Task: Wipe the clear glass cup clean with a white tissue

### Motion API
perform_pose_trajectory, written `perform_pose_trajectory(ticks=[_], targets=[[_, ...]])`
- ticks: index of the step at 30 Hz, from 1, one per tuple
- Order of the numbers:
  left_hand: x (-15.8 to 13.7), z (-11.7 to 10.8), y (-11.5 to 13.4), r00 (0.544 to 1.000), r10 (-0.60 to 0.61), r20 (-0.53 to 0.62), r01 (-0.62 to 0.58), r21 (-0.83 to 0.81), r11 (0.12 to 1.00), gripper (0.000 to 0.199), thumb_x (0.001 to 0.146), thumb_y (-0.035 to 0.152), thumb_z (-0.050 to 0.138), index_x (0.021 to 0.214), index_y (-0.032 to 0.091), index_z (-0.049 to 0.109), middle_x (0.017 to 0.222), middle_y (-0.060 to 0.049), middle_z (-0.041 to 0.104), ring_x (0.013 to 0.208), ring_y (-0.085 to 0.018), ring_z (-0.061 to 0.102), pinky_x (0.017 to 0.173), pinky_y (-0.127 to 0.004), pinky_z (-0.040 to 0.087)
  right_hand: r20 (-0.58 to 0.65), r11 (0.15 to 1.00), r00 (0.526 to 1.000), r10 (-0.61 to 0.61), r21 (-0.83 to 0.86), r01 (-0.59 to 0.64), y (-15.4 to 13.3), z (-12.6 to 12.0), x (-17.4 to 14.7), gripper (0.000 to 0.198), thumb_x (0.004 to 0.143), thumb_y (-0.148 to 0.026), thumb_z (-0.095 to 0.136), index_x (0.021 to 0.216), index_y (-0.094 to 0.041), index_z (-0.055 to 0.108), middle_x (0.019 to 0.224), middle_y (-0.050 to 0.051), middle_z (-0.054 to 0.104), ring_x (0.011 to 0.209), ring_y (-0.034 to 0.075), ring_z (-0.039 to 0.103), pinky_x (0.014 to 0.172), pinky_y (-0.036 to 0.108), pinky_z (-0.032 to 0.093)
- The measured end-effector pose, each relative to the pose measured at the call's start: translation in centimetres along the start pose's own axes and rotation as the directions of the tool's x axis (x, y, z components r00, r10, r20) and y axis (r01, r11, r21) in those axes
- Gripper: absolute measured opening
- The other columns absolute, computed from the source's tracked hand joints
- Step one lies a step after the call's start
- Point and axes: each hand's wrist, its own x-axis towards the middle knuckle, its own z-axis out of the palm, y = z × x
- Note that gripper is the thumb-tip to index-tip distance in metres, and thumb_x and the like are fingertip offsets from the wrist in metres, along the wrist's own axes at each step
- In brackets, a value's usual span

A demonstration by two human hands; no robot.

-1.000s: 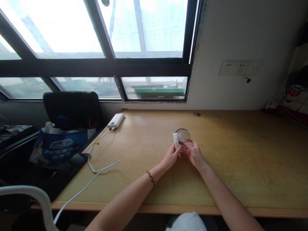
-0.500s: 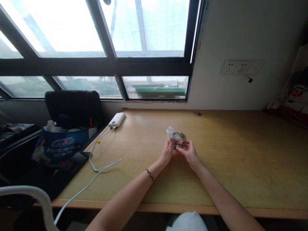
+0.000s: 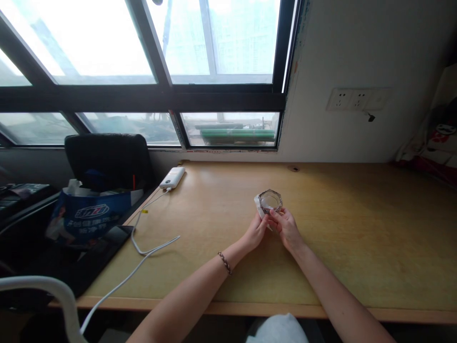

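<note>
One faceted glass dish (image 3: 270, 201) sits just beyond the fingertips, grasped between the left hand (image 3: 255, 232) and the right hand (image 3: 288, 231). The left fingers are closed on a white tissue (image 3: 257, 205), which lies against the dish's left side and pokes out beneath them. The right fingers grip the rim's near right part. Around the fingers spreads the tabletop (image 3: 350, 228); well to their left lies a white power bank (image 3: 173, 177) with its cable (image 3: 160, 247) attached.
</note>
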Motion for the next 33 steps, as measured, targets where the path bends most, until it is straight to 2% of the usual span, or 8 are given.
perform_pose_trajectory(ticks=[5, 12, 16, 19, 23, 27, 30, 33], targets=[[0.3, -0.3, -0.3, 0.996, -0.085, 0.038, 0.091, -0.186, 0.978, 0.052, 0.077, 0.051, 0.038, 0.11, 0.012, 0.052, 0.113, -0.012, 0.053, 0.108, -0.024, 0.046, 0.094, -0.037, 0.032, 0.018, 1.0, 1.0, 0.016, -0.01, -0.016, -0.1, 0.1, -0.1, 0.031, 0.063, -0.023, 0.068, 0.085, -0.017, 0.047, 0.085, 0.004, 0.065, 0.071, 0.016, 0.063, 0.058, 0.024, 0.051], [1.5, -1.5, -0.3, 0.993, -0.113, -0.044, 0.096, -0.28, 0.955, 0.053, 0.078, 0.05, 0.039, 0.106, 0.008, 0.053, 0.103, -0.015, 0.058, 0.094, -0.024, 0.055, 0.086, -0.038, 0.04, 0.1, 0.993, 0.994, 0.044, -0.112, -0.033, 0.1, 0.0, -0.5, 0.037, 0.063, -0.02, 0.065, 0.094, -0.02, 0.044, 0.088, 0.003, 0.064, 0.068, 0.017, 0.064, 0.059, 0.027, 0.051], [1.9, -2.0, -0.1, 0.988, -0.13, -0.077, 0.096, -0.347, 0.933, 0.046, 0.08, 0.046, 0.039, 0.102, 0.01, 0.055, 0.1, -0.013, 0.06, 0.085, -0.021, 0.057, 0.081, -0.036, 0.043, 0.152, 0.939, 0.986, -0.066, -0.325, 0.113, 0.4, 0.1, -0.4, 0.046, 0.061, -0.021, 0.065, 0.099, -0.023, 0.04, 0.095, 0.003, 0.061, 0.066, 0.018, 0.064, 0.059, 0.031, 0.053], [2.1, -1.9, -0.1, 0.981, -0.156, -0.116, 0.084, -0.467, 0.88, 0.042, 0.082, 0.043, 0.037, 0.102, 0.011, 0.055, 0.101, -0.011, 0.059, 0.089, -0.019, 0.056, 0.084, -0.034, 0.041, 0.191, 0.761, 0.952, -0.239, -0.573, 0.305, 0.4, -0.1, -0.3, 0.046, 0.064, -0.018, 0.061, 0.105, -0.025, 0.042, 0.098, 0.004, 0.06, 0.074, 0.019, 0.063, 0.066, 0.033, 0.053], [2.0, -1.4, 0.2, 0.975, -0.201, -0.097, 0.115, -0.552, 0.826, 0.039, 0.081, 0.04, 0.041, 0.104, 0.011, 0.055, 0.106, -0.011, 0.057, 0.096, -0.019, 0.053, 0.088, -0.031, 0.038, 0.356, 0.384, 0.833, -0.424, -0.762, 0.522, -0.1, -0.9, -0.1, 0.045, 0.069, -0.007, 0.047, 0.109, -0.026, 0.047, 0.116, 0.005, 0.051, 0.104, 0.022, 0.051, 0.085, 0.037, 0.045], [1.5, -0.8, 0.7, 0.977, -0.206, -0.045, 0.148, -0.549, 0.823, 0.042, 0.078, 0.042, 0.045, 0.106, 0.011, 0.054, 0.108, -0.012, 0.056, 0.097, -0.021, 0.052, 0.086, -0.032, 0.038, 0.444, 0.165, 0.762, -0.472, -0.804, 0.571, -0.3, -1.3, 0.0, 0.053, 0.069, 0.0, 0.037, 0.112, -0.029, 0.049, 0.128, 0.002, 0.038, 0.112, 0.02, 0.044, 0.093, 0.037, 0.037], [1.2, -0.5, 0.8, 0.985, -0.171, -0.029, 0.134, -0.498, 0.857, 0.041, 0.076, 0.039, 0.051, 0.108, 0.013, 0.053, 0.108, -0.011, 0.057, 0.096, -0.021, 0.053, 0.084, -0.031, 0.038, 0.422, 0.177, 0.764, -0.488, -0.809, 0.56, -0.1, -1.5, 0.1, 0.055, 0.069, 0.0, 0.036, 0.115, -0.029, 0.047, 0.13, 0.003, 0.036, 0.11, 0.02, 0.045, 0.093, 0.037, 0.038], [1.0, -0.3, 0.7, 0.987, -0.16, -0.001, 0.142, -0.463, 0.875, 0.04, 0.075, 0.036, 0.054, 0.109, 0.015, 0.051, 0.109, -0.01, 0.056, 0.096, -0.02, 0.053, 0.084, -0.03, 0.038, 0.293, 0.357, 0.797, -0.528, -0.775, 0.521, 0.4, -1.6, 0.5, 0.054, 0.07, -0.006, 0.043, 0.121, -0.024, 0.041, 0.126, 0.008, 0.041, 0.109, 0.023, 0.045, 0.089, 0.039, 0.041]])
